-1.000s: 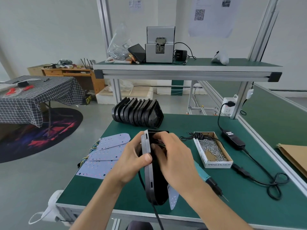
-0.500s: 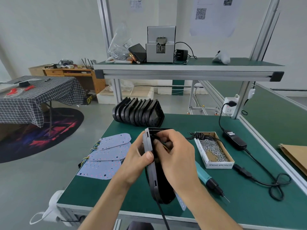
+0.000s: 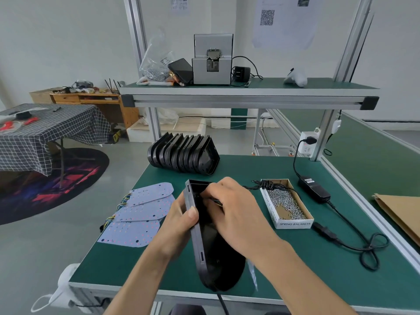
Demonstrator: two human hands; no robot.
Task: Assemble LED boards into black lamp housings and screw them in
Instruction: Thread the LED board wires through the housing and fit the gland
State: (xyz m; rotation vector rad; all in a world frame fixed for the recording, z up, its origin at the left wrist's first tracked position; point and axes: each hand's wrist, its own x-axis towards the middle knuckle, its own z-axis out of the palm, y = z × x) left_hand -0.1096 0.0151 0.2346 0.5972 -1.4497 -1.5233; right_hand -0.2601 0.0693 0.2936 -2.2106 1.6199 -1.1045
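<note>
Lower centre of frame: black housing (image 3: 213,251) held on edge above the green surface (image 3: 295,258). Left hand (image 3: 179,221) gripping its left wall, thumb curled over the rim. Right hand (image 3: 234,212) reaching into the open cavity, fingers curled, pinching something thin and dark; exactly what, cannot tell. Left of centre: three LED boards (image 3: 141,212) overlapping flat. Above centre: row of housings (image 3: 184,155) standing on edge. Right: box of screws (image 3: 286,204) and a power adapter (image 3: 313,189).
</note>
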